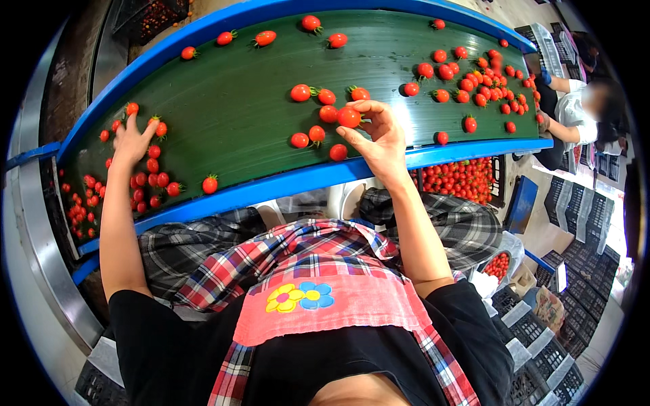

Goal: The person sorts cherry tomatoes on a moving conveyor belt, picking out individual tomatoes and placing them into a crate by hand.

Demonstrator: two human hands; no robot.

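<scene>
Between the thumb and fingers of my right hand (378, 134) is a red cherry tomato (349, 117) with a green calyx, held just over the green conveyor belt (244, 96). Several loose tomatoes lie around it, among them a tomato (328, 114) right beside the held one. My left hand (133, 141) reaches over the belt's left end, fingers spread among tomatoes. One tomato (132, 108) shows at its fingertips and another tomato (160, 130) lies by the thumb; whether the fingers grip any is hidden. More tomatoes (152, 180) cluster beside the left forearm.
Blue rails (284, 183) edge the belt. A tomato pile (487, 86) spreads over its right end, where a co-worker (574, 109) sits. A crate of tomatoes (457, 177) stands below the near rail. Stacked black crates (579, 208) are at right; a dark crate (152, 20) stands beyond the belt.
</scene>
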